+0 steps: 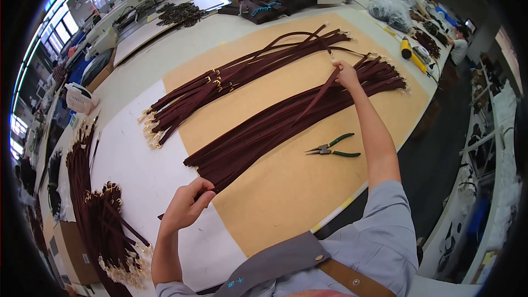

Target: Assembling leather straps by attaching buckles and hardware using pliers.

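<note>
1. In the head view, my right hand (pixel 346 75) is closed on one dark red strap (pixel 320 94), thumb and fingers pinching it near its far end, lifted over the lower bundle (pixel 258 124).
2. My left hand (pixel 190 203) is at that bundle's near-left end, thumb and forefinger closed on a strap. A dark tip pokes out behind my wrist. It looks like the same strap, though where it lies against the others I cannot tell for certain.
3. My hands are well apart, one at each end, probably so that the long strap stays straight and free of its neighbours.
4. The upper bundle (pixel 253 69) lies just beyond, roughly alongside, with gold metal fittings at its middle and left end; laying them lengthwise likely prevents tangles.
5. Green-handled pliers (pixel 326 149) rest on the tan sheet (pixel 308 187) near my right forearm, seemingly parked within reach.
6. More straps (pixel 82 170) lie at the far left, beyond the white sheet (pixel 143 170), perhaps to keep that batch separate.
</note>
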Motion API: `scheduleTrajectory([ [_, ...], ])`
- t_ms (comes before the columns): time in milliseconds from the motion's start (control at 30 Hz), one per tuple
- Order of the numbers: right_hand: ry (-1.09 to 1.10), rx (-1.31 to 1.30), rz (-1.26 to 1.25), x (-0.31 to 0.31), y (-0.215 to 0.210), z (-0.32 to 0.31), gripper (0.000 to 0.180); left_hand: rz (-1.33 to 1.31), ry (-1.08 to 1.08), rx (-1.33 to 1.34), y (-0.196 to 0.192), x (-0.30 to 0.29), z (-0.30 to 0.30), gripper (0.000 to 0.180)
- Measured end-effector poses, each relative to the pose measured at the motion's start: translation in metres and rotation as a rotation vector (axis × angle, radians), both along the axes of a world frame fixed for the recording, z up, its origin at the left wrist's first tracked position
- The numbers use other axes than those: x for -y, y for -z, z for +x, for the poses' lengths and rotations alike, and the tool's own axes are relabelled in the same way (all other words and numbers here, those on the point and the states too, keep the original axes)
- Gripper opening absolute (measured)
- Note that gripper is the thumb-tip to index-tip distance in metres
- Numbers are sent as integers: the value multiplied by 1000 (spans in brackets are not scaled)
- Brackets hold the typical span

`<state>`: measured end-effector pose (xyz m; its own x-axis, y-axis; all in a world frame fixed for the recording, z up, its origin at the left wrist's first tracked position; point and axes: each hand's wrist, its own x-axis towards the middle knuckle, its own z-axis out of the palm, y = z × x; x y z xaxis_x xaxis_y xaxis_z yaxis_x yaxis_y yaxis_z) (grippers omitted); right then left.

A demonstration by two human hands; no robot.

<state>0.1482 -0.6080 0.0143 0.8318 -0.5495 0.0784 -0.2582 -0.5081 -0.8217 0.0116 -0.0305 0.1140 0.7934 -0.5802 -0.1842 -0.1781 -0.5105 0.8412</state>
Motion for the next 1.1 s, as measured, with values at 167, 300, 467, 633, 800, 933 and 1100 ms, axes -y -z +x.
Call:
scheduleTrajectory([
  [167, -102, 341, 805, 21, 15, -10, 28, 82, 115, -23, 25, 2, -11, 14],
  [300, -118, 460, 1032, 20, 16, 5, 27, 220, 198, -49, 32, -11, -24, 14],
  [467, 214, 406, 1033, 51, 36, 23, 25, 442, 307, 25, 44, -7, -33, 15],
  [633, -19, 132, 1033, 45, 38, 27, 24, 626, 386, 40, 51, -5, -34, 19],
  [800, -223, 134, 982, 50, 20, 14, 23, 491, 359, 76, 38, 23, -6, 21],
  [933, -256, 214, 881, 27, 12, -4, 22, 185, 292, 75, 44, 87, 44, 19],
  [1100, -252, 324, 875, 9, 5, -38, 27, -123, 177, -140, 56, 220, 111, 30],
])
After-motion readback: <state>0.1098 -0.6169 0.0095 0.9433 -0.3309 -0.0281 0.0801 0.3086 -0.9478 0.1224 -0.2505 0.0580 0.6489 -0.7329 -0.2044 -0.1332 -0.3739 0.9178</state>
